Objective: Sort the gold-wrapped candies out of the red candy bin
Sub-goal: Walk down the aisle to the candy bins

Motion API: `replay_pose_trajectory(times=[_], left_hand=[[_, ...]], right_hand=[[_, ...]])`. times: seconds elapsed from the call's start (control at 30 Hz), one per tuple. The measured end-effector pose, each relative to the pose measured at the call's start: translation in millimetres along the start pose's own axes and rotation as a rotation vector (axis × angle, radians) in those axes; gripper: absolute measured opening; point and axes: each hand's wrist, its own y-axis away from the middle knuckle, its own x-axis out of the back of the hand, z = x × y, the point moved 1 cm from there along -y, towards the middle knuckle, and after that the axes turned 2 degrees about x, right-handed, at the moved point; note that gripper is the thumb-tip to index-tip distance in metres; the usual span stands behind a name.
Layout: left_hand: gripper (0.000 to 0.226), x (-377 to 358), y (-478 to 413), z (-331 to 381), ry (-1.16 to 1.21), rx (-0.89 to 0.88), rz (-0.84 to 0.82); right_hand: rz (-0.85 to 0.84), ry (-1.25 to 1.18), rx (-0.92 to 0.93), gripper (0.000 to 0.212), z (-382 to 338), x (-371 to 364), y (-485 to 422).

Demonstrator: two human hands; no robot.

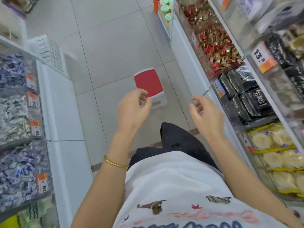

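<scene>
A clear bin of red and gold wrapped candies (217,48) sits on the right-hand shelf, with a second such bin (197,12) farther along. Both hands hang in the aisle in front of my body, well short of those bins. My left hand (133,109) has loosely curled fingers and holds nothing. My right hand (205,114) is likewise relaxed and empty, close to the edge of the right shelf. A gold bangle circles my left wrist.
A red-topped white step stool (148,84) stands on the tiled floor just beyond my hands. Black packets (246,96) and yellow-edged packs (276,152) fill nearer bins on the right. Bins of blue and white candies (16,112) line the left shelf.
</scene>
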Motion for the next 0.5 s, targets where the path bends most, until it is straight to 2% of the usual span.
replay_pose_trajectory(times=[0.13, 0.3, 0.4, 0.5], left_hand=[[0.017, -23.6, -105.9, 20.4, -0.012, -0.03, -0.079], [0.017, -33.6, -233.4, 59.2, -0.021, -0.039, -0.081], [0.018, -35.7, -296.5, 83.1, -0.005, -0.044, -0.089], [0.018, -41.8, -355.9, 107.3, -0.015, -0.082, -0.138]], right_hand=[[0.082, -0.021, -0.014, 0.027, 1.7, -6.3, -122.3], [0.098, -0.027, 0.027, 0.029, -5.4, 4.2, -277.2], [0.105, -0.005, 0.074, 0.027, -12.1, 14.0, -350.1], [0.152, 0.011, 0.046, 0.026, -10.6, 18.5, -401.7]])
